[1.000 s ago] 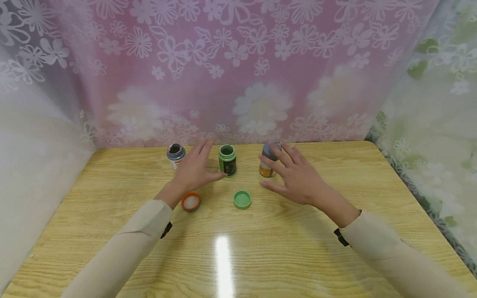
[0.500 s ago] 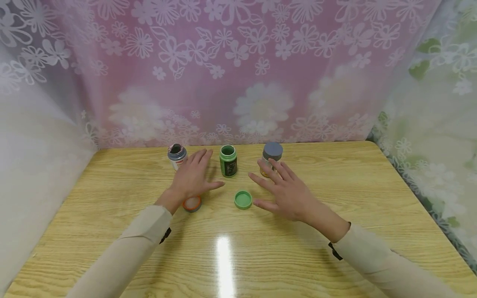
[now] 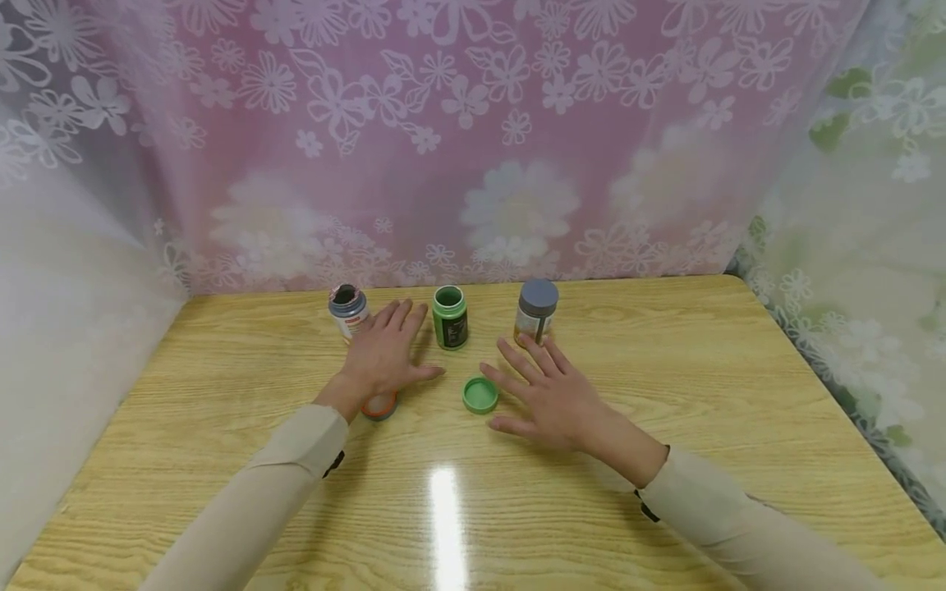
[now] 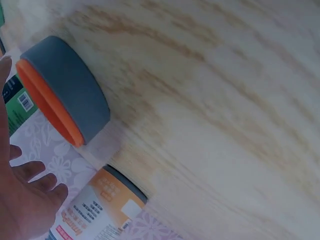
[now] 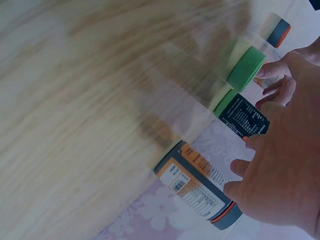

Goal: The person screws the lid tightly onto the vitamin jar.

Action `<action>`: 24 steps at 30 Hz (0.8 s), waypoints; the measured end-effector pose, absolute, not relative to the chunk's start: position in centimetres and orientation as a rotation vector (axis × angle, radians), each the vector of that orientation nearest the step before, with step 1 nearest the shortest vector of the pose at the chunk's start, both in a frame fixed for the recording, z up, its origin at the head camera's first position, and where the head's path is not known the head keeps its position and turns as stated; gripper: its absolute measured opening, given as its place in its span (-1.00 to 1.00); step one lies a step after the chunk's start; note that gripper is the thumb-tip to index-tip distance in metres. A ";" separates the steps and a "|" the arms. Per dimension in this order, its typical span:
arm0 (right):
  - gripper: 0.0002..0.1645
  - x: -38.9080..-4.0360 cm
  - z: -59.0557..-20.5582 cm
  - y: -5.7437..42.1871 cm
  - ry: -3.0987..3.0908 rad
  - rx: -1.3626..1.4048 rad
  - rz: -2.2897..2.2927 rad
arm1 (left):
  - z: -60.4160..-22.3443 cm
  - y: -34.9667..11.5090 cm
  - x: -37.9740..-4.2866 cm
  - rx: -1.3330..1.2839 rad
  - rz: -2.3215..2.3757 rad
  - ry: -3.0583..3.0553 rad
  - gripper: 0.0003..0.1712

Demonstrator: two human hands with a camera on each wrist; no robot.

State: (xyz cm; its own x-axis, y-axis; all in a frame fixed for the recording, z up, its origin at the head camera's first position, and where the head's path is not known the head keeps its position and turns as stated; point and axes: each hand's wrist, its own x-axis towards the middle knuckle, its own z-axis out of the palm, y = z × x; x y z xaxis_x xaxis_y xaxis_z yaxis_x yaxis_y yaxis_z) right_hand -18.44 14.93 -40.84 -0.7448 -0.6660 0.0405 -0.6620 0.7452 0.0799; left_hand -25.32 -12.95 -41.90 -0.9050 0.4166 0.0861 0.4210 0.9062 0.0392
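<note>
My left hand [image 3: 384, 351] hovers with fingers spread, between an uncapped white-and-orange jar with a grey neck [image 3: 347, 309] and an uncapped green jar [image 3: 450, 320]. Below its palm lies a grey lid with an orange inside [image 3: 379, 406], partly covered by the hand; the left wrist view shows this lid [image 4: 80, 95] apart from the fingers. My right hand [image 3: 556, 404] is spread out, holding nothing, just right of a green lid [image 3: 480, 396] lying hollow side up. Behind its fingertips stands a third jar with its grey lid on [image 3: 538, 305], its orange-and-white label showing in the right wrist view.
The jars stand in a row near the far edge of a wood-grain table [image 3: 665, 345]. A pink floral curtain [image 3: 510, 148] hangs right behind them. Pale floral cloth [image 3: 865, 271] closes off the right side, and white cloth [image 3: 81, 287] the left.
My right hand has drawn back from the capped jar, toward me and to the left, beside the green lid. My left hand has lowered slightly toward me, covering more of the orange-and-grey lid.
</note>
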 end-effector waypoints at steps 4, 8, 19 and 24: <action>-0.13 -18.4 -41.1 14.6 -2.893 1.106 -0.098 | -42.1 -12.5 -25.5 -0.662 -0.148 -3.025 0.23; -0.14 -18.2 -41.2 14.3 -2.938 1.121 -0.046 | -42.4 -12.0 -25.7 -0.629 -0.356 -3.069 0.25; -0.14 -17.9 -40.9 13.6 -2.991 1.130 -0.027 | -43.3 -10.4 -27.0 -0.495 -1.253 -2.937 0.13; -0.15 -18.0 -41.0 13.5 -3.022 1.124 -0.015 | -43.1 -9.3 -27.1 -0.356 -1.545 -2.822 0.00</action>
